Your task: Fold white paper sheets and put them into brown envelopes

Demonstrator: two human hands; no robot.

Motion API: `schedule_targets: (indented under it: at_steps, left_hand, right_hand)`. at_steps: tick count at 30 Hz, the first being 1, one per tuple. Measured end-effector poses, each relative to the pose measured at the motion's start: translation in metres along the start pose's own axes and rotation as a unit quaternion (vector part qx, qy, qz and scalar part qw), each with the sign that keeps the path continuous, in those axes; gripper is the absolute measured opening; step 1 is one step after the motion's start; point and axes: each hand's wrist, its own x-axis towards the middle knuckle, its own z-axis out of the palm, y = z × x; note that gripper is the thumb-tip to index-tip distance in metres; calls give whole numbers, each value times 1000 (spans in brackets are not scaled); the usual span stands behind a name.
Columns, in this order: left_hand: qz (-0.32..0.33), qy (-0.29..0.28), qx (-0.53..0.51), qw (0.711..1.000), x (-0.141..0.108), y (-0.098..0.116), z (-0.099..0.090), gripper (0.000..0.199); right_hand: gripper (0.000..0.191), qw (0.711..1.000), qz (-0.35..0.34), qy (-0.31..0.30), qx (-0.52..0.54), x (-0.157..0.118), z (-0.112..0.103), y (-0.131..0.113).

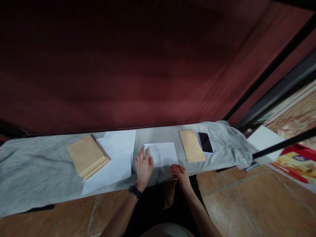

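Observation:
A white sheet of paper, possibly folded, lies on the grey cloth before me. My left hand, with a dark band on its wrist, rests at the paper's left edge, fingers stretched out and slightly apart. At the lower right corner, my right hand has its fingers curled in against the paper's edge; the fingertips are partly hidden. To the right lies a brown paper envelope. On the left, a stack of brown envelopes partly covers larger white sheets.
Grey cloth covers the long narrow surface. A phone lies right of the single envelope. A dark red panel rises behind, with black bars at the right. A red and yellow box stands beyond, above the tiled floor.

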Motion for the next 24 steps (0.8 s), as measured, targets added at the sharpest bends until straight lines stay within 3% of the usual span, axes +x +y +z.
schedule_targets:
  at_steps: [3,6,9,11,17,24]
  left_hand:
    - [126,-21,13,992,-24,11,13,49]
    - [207,-65,39,975,-43,16,27,56]
    - [217,-90,72,969,-51,17,31,61]
    - [217,-99,89,967,-51,17,28,63]
    - [209,-121,108,964,-49,17,18,62]
    - [157,-97,97,978,-56,12,17,62]
  right_hand:
    - [51,975,-167,6,-148,0,14,4]
    - [51,884,-325,-28,-334,5,30,12]
    - [51,789,-397,-28,-468,9,40,22]
    - [51,750,-409,-13,-519,10,41,26]
    - [52,710,-407,30,-575,9,36,30]
    - [60,683,-411,76,-599,12,27,40]
